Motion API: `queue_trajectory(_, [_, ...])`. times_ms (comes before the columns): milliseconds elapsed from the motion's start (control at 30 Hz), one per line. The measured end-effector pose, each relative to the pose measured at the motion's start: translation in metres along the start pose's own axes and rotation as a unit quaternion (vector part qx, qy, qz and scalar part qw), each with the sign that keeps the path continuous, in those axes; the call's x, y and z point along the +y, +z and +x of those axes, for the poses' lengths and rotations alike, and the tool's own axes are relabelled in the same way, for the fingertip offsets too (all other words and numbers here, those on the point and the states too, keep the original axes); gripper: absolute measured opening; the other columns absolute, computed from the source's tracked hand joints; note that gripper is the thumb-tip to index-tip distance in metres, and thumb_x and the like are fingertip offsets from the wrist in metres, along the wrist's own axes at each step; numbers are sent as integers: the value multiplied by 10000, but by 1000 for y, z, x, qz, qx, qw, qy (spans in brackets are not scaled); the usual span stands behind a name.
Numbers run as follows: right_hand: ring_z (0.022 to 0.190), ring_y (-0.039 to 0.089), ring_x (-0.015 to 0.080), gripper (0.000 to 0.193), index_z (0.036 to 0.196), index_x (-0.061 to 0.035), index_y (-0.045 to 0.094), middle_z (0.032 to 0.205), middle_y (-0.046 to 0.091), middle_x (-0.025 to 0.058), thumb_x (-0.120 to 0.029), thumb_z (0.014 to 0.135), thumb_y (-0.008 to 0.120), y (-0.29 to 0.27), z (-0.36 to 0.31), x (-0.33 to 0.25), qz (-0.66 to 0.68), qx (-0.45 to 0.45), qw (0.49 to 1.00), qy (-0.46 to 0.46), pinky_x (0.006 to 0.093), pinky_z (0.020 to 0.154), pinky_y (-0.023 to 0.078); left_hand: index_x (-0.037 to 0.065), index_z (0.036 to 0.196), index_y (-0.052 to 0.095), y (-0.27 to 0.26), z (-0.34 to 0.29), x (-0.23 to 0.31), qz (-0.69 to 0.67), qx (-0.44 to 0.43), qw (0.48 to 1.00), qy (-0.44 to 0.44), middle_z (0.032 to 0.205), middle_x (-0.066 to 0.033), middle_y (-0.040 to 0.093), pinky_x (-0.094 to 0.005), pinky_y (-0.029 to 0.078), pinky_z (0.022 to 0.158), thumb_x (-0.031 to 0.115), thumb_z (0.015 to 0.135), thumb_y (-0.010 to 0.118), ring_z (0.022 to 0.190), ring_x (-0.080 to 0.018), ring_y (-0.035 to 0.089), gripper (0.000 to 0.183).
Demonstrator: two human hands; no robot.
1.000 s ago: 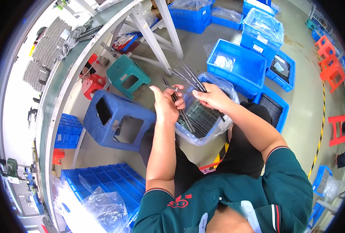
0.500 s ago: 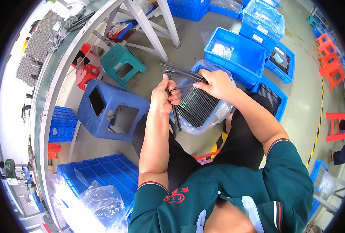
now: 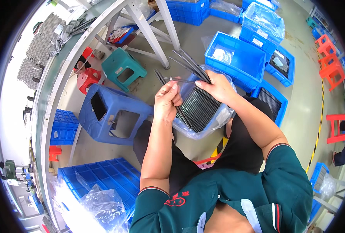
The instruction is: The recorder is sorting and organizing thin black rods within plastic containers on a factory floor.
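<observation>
Far left, counter (image 3: 44,136), its edge curving down the side; grey cloth (image 3: 65,37) on its top end. Red stool (image 3: 89,80) next, then blue stool (image 3: 111,108) with black phone (image 3: 98,105) flat on the seat. Blue crates (image 3: 102,174) below, clear bag (image 3: 104,207) lying over them; teal stool (image 3: 114,62) above.

Center: left hand (image 3: 167,97) grasping a few dark rods (image 3: 184,118), slanted, lower ends over the lined bin (image 3: 223,117). Right hand (image 3: 220,88) grasping a bundle of black rods (image 3: 190,62), ends fanned up-left. A thin rod (image 3: 186,80) spans between the two hands. Lined bin, plastic over its rim, sits between the person's knees; more rods (image 3: 199,108) lie side by side inside.

Right: open blue bin (image 3: 242,72), clear plastic inside. Smaller blue bin (image 3: 283,110) near the right knee, dark rods in it too. Far right, red stools by yellow-black floor tape (image 3: 320,128).
</observation>
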State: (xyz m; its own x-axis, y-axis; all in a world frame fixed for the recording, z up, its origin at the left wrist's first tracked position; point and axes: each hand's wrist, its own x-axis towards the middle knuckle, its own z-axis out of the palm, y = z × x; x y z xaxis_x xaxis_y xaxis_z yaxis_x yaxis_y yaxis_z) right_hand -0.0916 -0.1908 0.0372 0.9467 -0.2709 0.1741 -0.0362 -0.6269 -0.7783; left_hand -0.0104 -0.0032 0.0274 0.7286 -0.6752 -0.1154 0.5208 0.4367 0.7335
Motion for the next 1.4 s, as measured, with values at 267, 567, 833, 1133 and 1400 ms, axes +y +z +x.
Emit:
queue_trajectory(267, [557, 568, 225, 303, 829, 6, 545, 618, 569, 114, -282, 831, 640, 17, -5, -12, 112, -29, 991, 67, 325, 560, 439, 53, 856, 597, 11, 11, -15, 77, 86, 987, 113, 652, 45, 471, -211, 260, 438, 105, 859, 631, 481, -39, 316, 62])
queue_trajectory(567, [422, 399, 82, 247, 814, -77, 457, 611, 482, 39, -266, 890, 595, 13, -7, -10, 508, -254, 780, 262, 225, 374, 307, 52, 821, 583, 13, 8, -5, -9, 28, 995, 98, 608, 50, 428, -200, 248, 436, 167, 889, 603, 470, -42, 289, 135])
queue_trajectory(833, [443, 443, 82, 202, 864, -59, 452, 632, 519, 35, -201, 878, 595, 18, -13, -16, 380, -177, 890, 178, 219, 383, 350, 50, 847, 592, 6, 9, -2, 47, 146, 981, 116, 630, 31, 476, -201, 245, 431, 273, 885, 613, 467, -43, 282, 228])
queue_trajectory(1133, [436, 418, 99, 197, 871, -65, 471, 635, 503, 53, -203, 869, 612, 16, -15, -16, 462, -210, 825, 249, 226, 380, 319, 4, 1072, 570, -1, 12, 9, -24, 48, 989, 135, 732, 6, 487, -212, 255, 456, 335, 942, 495, 502, -65, 327, 363])
queue_trajectory(1400, [430, 390, 91, 170, 838, -80, 478, 621, 495, 46, -192, 873, 601, 16, -12, -17, 544, -255, 750, 277, 226, 377, 302, 29, 887, 568, 4, 17, -3, -4, 35, 989, 142, 713, 13, 485, -208, 246, 443, 289, 938, 516, 484, -50, 297, 270])
